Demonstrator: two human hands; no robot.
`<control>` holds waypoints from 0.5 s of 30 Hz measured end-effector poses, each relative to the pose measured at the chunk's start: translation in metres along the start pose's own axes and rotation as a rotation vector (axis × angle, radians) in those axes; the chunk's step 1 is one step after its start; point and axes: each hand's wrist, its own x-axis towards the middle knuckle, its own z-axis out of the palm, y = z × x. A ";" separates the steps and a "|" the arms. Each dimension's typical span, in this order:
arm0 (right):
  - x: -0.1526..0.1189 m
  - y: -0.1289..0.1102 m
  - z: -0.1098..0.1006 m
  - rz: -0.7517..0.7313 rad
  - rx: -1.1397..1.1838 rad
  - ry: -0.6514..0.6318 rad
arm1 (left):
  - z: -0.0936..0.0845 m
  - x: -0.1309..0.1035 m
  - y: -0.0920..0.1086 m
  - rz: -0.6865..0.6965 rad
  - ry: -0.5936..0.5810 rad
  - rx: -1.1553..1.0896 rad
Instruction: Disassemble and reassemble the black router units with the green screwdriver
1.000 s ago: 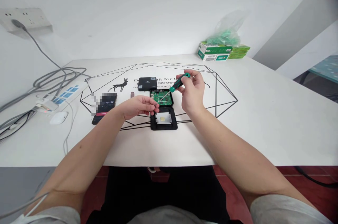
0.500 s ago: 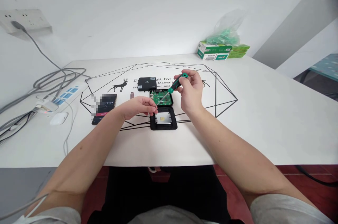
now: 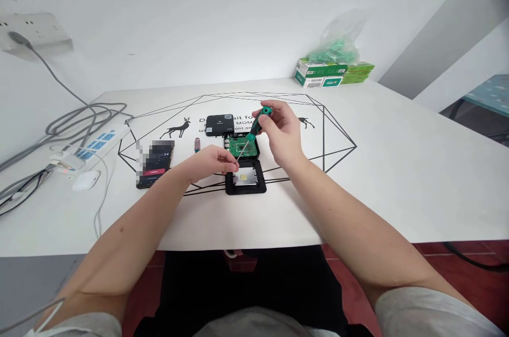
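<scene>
My right hand [image 3: 283,133] is closed round the green and black handle of a screwdriver [image 3: 258,124], which slants down to the left. Its metal shaft ends at the pinched fingertips of my left hand [image 3: 218,161]; whatever they hold there is too small to make out. Just behind the fingertips is a green circuit board [image 3: 242,146] in a black case. Nearer to me lies a black cover [image 3: 260,186] with a silver metal plate [image 3: 244,177] set in it, partly below my left fingers.
A closed black box [image 3: 220,125] lies behind the board. To the left are a small screwdriver [image 3: 197,144], a phone [image 3: 156,165], a white earbud case [image 3: 86,180] and a power strip [image 3: 97,143] with tangled cables. Green and white boxes [image 3: 321,73] stand at the back right.
The screwdriver handle has tipped a little left and become more upright, with my right hand moving along. My left hand stays pinched at the tip. The view has shifted slightly.
</scene>
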 end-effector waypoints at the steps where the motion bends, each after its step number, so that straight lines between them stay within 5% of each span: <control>1: 0.000 -0.002 -0.001 -0.013 0.005 -0.021 | 0.003 0.001 0.000 0.018 0.024 0.017; 9: -0.001 -0.023 -0.012 -0.153 -0.130 -0.241 | 0.046 0.019 0.000 0.163 0.140 0.292; 15: -0.007 -0.030 -0.010 -0.208 -0.268 -0.402 | 0.051 0.028 -0.004 0.302 0.083 0.365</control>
